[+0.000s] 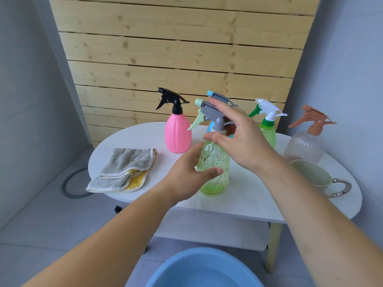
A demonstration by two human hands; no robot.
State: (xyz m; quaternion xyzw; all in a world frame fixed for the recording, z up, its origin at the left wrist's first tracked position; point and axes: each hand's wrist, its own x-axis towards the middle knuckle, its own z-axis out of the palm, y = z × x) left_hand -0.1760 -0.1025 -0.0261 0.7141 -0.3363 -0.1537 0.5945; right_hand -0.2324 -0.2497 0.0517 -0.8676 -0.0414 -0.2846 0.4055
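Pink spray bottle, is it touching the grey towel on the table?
Apart. The head view shows bare white table between the pink spray bottle and the grey towel.

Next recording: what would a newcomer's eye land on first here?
Both hands meet at the pale green spray bottle at the front of the white table: the left hand grips its body, the right hand is open beside its grey sprayer. A pink bottle stands behind it, folded cloths lie to the left, and a blue basin fills the bottom edge.
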